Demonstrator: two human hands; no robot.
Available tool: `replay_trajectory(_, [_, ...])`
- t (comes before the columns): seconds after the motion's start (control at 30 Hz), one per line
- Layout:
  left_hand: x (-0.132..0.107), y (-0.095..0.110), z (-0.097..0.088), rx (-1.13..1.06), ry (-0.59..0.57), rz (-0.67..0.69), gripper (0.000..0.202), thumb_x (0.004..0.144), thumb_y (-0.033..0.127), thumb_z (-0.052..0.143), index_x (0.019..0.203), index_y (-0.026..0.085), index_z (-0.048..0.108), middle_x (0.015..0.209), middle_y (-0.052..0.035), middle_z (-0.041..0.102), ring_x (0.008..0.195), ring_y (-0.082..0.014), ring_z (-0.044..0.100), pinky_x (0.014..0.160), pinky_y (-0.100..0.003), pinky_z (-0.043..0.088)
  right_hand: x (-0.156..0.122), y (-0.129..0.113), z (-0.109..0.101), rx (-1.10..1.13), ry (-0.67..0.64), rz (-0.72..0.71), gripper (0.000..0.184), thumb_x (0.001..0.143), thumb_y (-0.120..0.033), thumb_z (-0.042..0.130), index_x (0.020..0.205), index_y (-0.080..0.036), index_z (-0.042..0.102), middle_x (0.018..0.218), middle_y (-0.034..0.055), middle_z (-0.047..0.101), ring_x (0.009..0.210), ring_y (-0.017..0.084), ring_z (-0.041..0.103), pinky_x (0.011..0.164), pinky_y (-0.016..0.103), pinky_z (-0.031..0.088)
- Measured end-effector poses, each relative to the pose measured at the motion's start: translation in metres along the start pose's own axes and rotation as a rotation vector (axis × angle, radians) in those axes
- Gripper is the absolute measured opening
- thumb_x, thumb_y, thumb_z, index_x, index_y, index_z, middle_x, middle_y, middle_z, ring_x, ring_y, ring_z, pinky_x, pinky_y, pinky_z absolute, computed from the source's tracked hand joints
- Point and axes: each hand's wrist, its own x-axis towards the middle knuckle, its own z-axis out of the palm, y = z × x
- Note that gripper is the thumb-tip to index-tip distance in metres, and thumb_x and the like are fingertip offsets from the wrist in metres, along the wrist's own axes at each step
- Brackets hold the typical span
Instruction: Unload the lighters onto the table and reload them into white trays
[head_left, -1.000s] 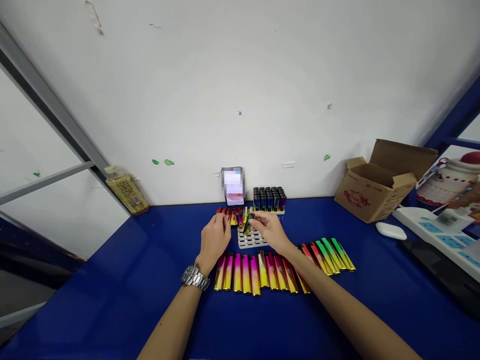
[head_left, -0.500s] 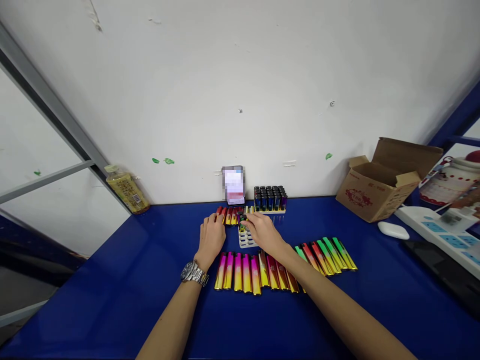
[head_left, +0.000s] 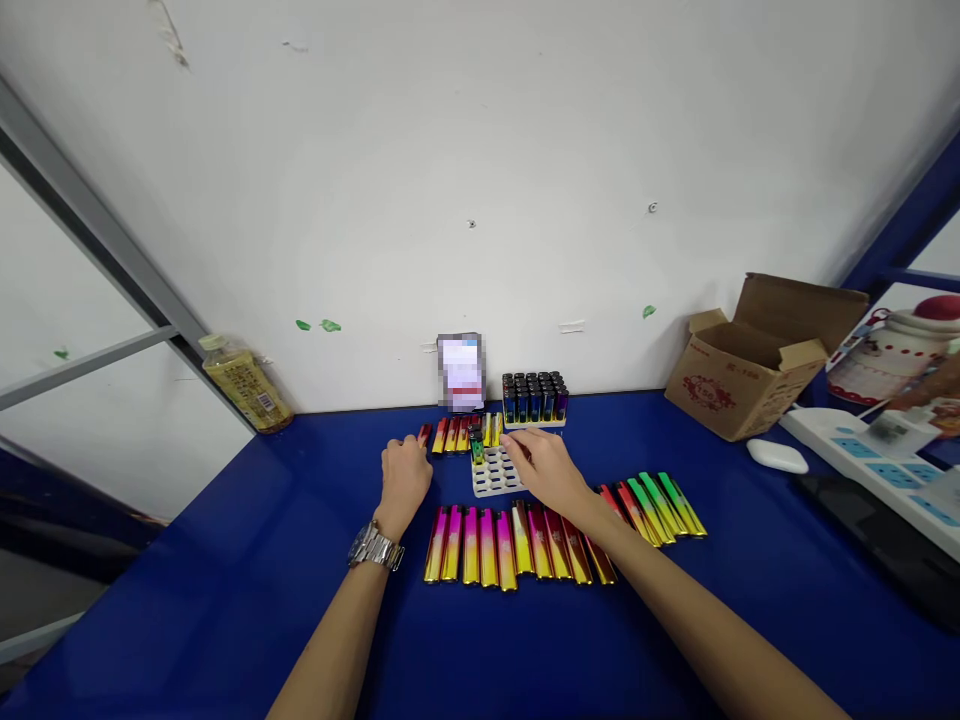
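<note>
My left hand (head_left: 406,475), a metal watch on its wrist, has its fingers closed on a red lighter (head_left: 424,435) left of the back row. That row holds red-and-gold lighters (head_left: 451,435) and yellow ones (head_left: 493,430). Over the right side of a white tray with holes (head_left: 495,483) hovers my right hand (head_left: 549,468), thumb and fingers apart and apparently holding nothing. Green lighters (head_left: 478,450) stand upright at the tray's left edge. In front lie pink-and-gold lighters (head_left: 471,545) and dark red ones (head_left: 556,545), with green-and-yellow lighters (head_left: 664,508) at the right, partly behind my right forearm.
A filled rack of dark lighters (head_left: 535,398) stands by the wall, beside a propped phone (head_left: 461,372). An open cardboard box (head_left: 739,385), a white case (head_left: 777,456), a power strip (head_left: 847,450) and a black phone-like slab (head_left: 877,540) are on the right. A yellow bottle (head_left: 247,385) leans at left.
My left hand has moved left, bringing a red lighter away from the row. My right hand has drawn back rightward from the green lighters, which stay in the tray.
</note>
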Motion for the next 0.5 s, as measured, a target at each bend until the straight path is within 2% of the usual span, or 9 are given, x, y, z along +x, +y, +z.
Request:
replay_trajectory(0.1, [0.001, 0.002, -0.005, -0.051, 0.048, -0.045, 0.015, 0.086, 0.019, 0.044, 0.085, 0.014, 0.059, 0.075, -0.0119, 0.06, 0.069, -0.025, 0.06, 0.059, -0.034, 0.047, -0.004, -0.002, -0.004, 0.035, 0.049, 0.012, 0.042, 0.094, -0.037, 0.043, 0.055, -0.023, 0.045, 0.052, -0.0008, 0.042, 0.049, 0.015, 0.037, 0.052, 0.028, 0.025])
replay_trajectory(0.2, [-0.003, 0.016, -0.016, -0.241, 0.262, -0.015, 0.017, 0.09, 0.021, 0.042, 0.096, 0.014, 0.056, 0.088, -0.0126, 0.059, 0.074, -0.0229, 0.061, 0.06, -0.034, 0.049, -0.007, -0.006, -0.006, 0.048, 0.059, -0.032, 0.04, 0.094, -0.034, 0.041, 0.056, -0.023, 0.047, 0.055, -0.0003, 0.043, 0.051, 0.015, 0.039, 0.054, 0.029, 0.027])
replay_trajectory(0.27, [-0.008, 0.03, -0.025, -0.372, 0.415, 0.121, 0.016, 0.092, 0.021, 0.042, 0.101, 0.014, 0.054, 0.091, -0.0116, 0.059, 0.078, -0.0211, 0.061, 0.063, -0.033, 0.052, -0.009, -0.01, -0.006, 0.058, 0.045, -0.053, 0.037, 0.095, -0.032, 0.039, 0.062, -0.022, 0.052, 0.059, 0.0006, 0.047, 0.055, 0.016, 0.043, 0.056, 0.029, 0.03])
replay_trajectory(0.33, [-0.017, 0.045, -0.032, -0.449, 0.518, 0.3, 0.015, 0.092, 0.019, 0.044, 0.104, 0.015, 0.052, 0.092, -0.0102, 0.059, 0.081, -0.0191, 0.061, 0.068, -0.031, 0.053, -0.01, -0.017, -0.006, 0.093, 0.035, -0.033, 0.03, 0.096, -0.031, 0.039, 0.078, -0.021, 0.06, 0.068, 0.0027, 0.055, 0.063, 0.017, 0.049, 0.06, 0.03, 0.035])
replay_trajectory(0.43, [-0.032, 0.064, -0.037, -0.479, 0.565, 0.553, 0.021, 0.09, 0.013, 0.048, 0.111, 0.016, 0.05, 0.094, -0.0089, 0.059, 0.089, -0.0183, 0.061, 0.077, -0.031, 0.055, -0.011, -0.026, -0.005, 0.226, 0.01, 0.027, 0.026, 0.096, -0.034, 0.04, 0.108, -0.021, 0.059, 0.091, 0.006, 0.063, 0.079, 0.019, 0.057, 0.069, 0.03, 0.042])
replay_trajectory(0.5, [-0.04, 0.071, -0.037, -0.464, 0.556, 0.64, 0.026, 0.09, 0.011, 0.048, 0.115, 0.016, 0.049, 0.094, -0.0092, 0.059, 0.092, -0.0187, 0.061, 0.08, -0.031, 0.055, -0.011, -0.028, -0.004, 0.333, -0.013, 0.07, 0.027, 0.096, -0.038, 0.04, 0.108, -0.021, 0.058, 0.093, 0.0054, 0.063, 0.081, 0.018, 0.058, 0.071, 0.029, 0.044])
